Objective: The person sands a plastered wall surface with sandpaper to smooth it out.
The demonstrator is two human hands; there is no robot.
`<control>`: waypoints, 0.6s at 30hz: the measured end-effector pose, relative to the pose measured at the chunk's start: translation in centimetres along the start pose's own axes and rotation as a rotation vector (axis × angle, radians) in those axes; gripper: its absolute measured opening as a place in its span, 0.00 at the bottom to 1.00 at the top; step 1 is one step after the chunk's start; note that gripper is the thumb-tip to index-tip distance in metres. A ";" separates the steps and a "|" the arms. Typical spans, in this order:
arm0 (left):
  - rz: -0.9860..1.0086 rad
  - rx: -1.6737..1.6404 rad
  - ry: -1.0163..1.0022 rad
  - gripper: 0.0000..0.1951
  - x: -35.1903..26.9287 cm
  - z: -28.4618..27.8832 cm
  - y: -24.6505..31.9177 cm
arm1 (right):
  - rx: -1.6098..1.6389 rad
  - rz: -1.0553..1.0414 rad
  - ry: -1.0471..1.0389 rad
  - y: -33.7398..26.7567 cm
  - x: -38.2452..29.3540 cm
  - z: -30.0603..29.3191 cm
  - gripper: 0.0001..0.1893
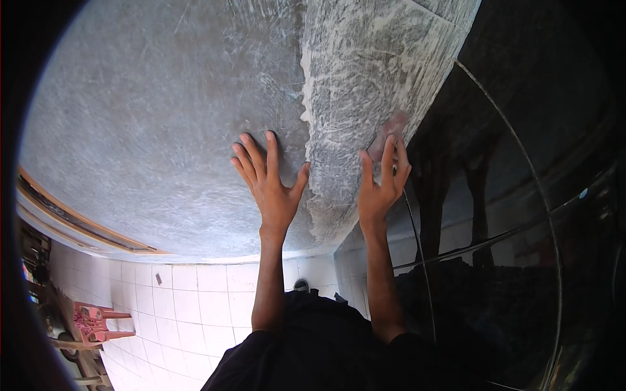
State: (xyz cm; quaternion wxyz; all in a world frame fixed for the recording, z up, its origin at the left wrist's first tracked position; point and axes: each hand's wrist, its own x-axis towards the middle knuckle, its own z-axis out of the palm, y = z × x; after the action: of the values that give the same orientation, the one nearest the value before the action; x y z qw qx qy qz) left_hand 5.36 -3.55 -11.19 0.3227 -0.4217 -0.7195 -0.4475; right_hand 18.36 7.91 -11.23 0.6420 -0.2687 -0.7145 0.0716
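Before me rises a grey cement wall. Beside its smooth part runs a strip of rough, whitish plaster with a ragged left edge. My left hand rests on the smooth part, palm down and fingers spread, the thumb near that edge. My right hand is at the strip's right border. Between its thumb and fingers is a thin reddish piece, lying against the plaster. Blur hides the piece's exact kind, and the fingers cover part of it.
Glossy black panels with pale joint lines adjoin the plaster on the right and reflect my arms. Below is a white tiled floor. A red plastic chair stands at lower left, beneath a wood-framed opening. A shoe shows below.
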 end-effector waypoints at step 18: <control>0.000 -0.006 -0.019 0.45 -0.2 -0.3 0.1 | -0.001 -0.044 -0.015 0.1 -3.2 0.9 0.31</control>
State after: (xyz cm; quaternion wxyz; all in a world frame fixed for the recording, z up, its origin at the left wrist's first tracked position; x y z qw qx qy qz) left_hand 5.52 -3.84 -11.23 0.3145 -0.4269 -0.7214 -0.4455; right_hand 17.65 6.65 -14.25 0.6380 -0.2529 -0.7250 0.0590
